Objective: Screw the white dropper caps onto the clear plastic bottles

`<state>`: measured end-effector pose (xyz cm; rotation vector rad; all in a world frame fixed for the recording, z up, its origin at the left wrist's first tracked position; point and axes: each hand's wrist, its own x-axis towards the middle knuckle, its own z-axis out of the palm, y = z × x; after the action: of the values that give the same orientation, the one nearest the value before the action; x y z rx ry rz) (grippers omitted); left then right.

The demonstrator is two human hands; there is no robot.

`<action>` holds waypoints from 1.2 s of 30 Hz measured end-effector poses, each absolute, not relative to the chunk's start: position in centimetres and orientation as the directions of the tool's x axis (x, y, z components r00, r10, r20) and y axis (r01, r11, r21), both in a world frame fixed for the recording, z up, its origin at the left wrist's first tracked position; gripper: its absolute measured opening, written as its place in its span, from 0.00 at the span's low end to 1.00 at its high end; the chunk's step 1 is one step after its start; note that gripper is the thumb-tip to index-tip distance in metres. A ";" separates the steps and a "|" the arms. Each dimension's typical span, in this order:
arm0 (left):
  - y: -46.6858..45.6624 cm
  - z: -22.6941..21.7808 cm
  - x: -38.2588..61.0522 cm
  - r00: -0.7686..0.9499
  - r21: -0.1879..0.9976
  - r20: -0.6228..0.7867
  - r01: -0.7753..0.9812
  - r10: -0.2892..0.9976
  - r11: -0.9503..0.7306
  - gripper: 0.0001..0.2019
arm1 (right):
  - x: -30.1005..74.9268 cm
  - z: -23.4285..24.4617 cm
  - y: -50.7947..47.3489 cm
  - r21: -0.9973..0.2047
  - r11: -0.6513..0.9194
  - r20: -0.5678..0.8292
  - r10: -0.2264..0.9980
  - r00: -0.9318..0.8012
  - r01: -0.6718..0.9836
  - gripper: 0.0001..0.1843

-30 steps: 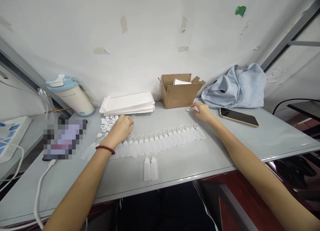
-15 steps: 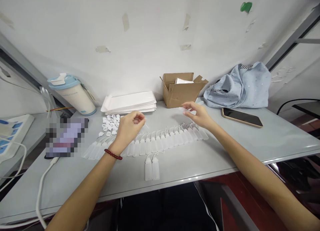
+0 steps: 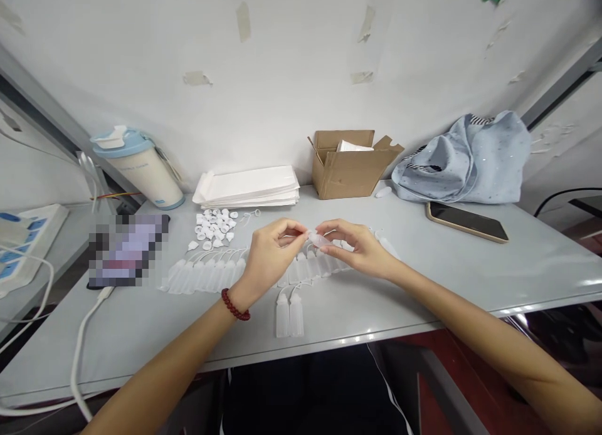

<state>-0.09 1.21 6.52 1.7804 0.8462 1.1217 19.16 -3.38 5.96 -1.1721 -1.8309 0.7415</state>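
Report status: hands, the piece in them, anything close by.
Left hand and right hand pinch one small bottle between them, above the table. Row of bottles lies beneath. Two bottles nearer the edge.

No legible text — cup print perhaps lettering, too small.

Your left hand and right hand meet over the bottle row, pinching one small clear bottle | two bottles lie nearer you | cardboard box by the wall
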 end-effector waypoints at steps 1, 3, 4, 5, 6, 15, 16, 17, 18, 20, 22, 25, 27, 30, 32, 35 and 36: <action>1.1 6.5 -0.1 0.374 0.900 0.364 0.092 0.853 -0.425 0.03 | 19.2 6.0 -3.3 -0.807 0.388 0.320 0.921 -0.222 0.445 0.14; 1.0 6.5 0.0 0.378 0.870 0.413 0.105 0.829 -0.481 0.03 | 19.2 6.1 -3.3 -0.802 0.382 0.320 0.924 -0.210 0.460 0.14; 0.9 6.5 0.0 0.378 0.844 0.446 0.123 0.812 -0.521 0.03 | 19.2 6.1 -3.3 -0.798 0.382 0.322 0.924 -0.206 0.466 0.14; 0.9 6.5 0.0 0.379 0.816 0.479 0.142 0.792 -0.561 0.03 | 19.2 6.1 -3.4 -0.794 0.381 0.323 0.924 -0.202 0.473 0.15; 0.8 6.4 0.0 0.381 0.791 0.506 0.154 0.774 -0.593 0.03 | 19.2 6.1 -3.4 -0.789 0.381 0.324 0.925 -0.200 0.482 0.15; 0.4 6.3 0.2 0.361 0.637 0.675 0.156 0.644 -0.755 0.05 | 19.2 6.2 -3.5 -0.714 0.494 0.432 0.868 -0.243 0.496 0.16; 0.5 6.3 0.3 0.362 0.598 0.703 0.166 0.612 -0.784 0.05 | 19.2 6.2 -3.5 -0.714 0.493 0.435 0.869 -0.237 0.497 0.16; 0.5 6.3 0.3 0.366 0.561 0.727 0.174 0.582 -0.810 0.05 | 19.1 6.2 -3.5 -0.715 0.492 0.438 0.869 -0.231 0.497 0.16; 0.5 6.3 0.3 0.369 0.530 0.745 0.180 0.556 -0.829 0.05 | 19.1 6.2 -3.5 -0.715 0.492 0.441 0.869 -0.226 0.496 0.16; 0.5 6.3 0.4 0.375 0.486 0.768 0.189 0.520 -0.853 0.06 | 19.1 6.2 -3.6 -0.711 0.498 0.447 0.865 -0.228 0.496 0.17; 0.4 6.2 0.4 0.382 0.446 0.784 0.202 0.489 -0.872 0.06 | 19.1 6.2 -3.6 -0.707 0.509 0.449 0.859 -0.244 0.490 0.18; 0.4 6.1 0.3 0.408 0.337 0.822 0.215 0.398 -0.916 0.07 | 19.1 6.2 -3.5 -0.726 0.508 0.445 0.861 -0.247 0.464 0.17; 0.4 5.9 0.3 0.431 0.243 0.844 0.224 0.319 -0.944 0.08 | 19.2 6.2 -3.5 -0.754 0.483 0.432 0.875 -0.218 0.445 0.15; 0.6 5.6 0.2 0.463 0.118 0.860 0.228 0.214 -0.967 0.09 | 19.2 6.2 -3.6 -0.808 0.430 0.397 0.903 -0.168 0.403 0.14; 0.7 5.4 0.1 0.478 0.063 0.863 0.222 0.165 -0.973 0.10 | 19.2 6.2 -3.6 -0.846 0.398 0.374 0.917 -0.138 0.355 0.14; 0.7 5.4 0.0 0.474 0.028 0.871 0.213 0.128 -0.977 0.11 | 19.1 6.2 -3.6 -0.904 0.355 0.337 0.935 -0.112 0.238 0.15; 0.6 5.5 0.0 0.461 0.036 0.877 0.215 0.134 -0.976 0.12 | 19.1 6.3 -3.6 -0.923 0.337 0.320 0.941 -0.113 0.188 0.15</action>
<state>0.04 0.62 5.46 2.7522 0.3298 1.6403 19.07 -3.62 6.27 -1.0564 -1.5586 0.9052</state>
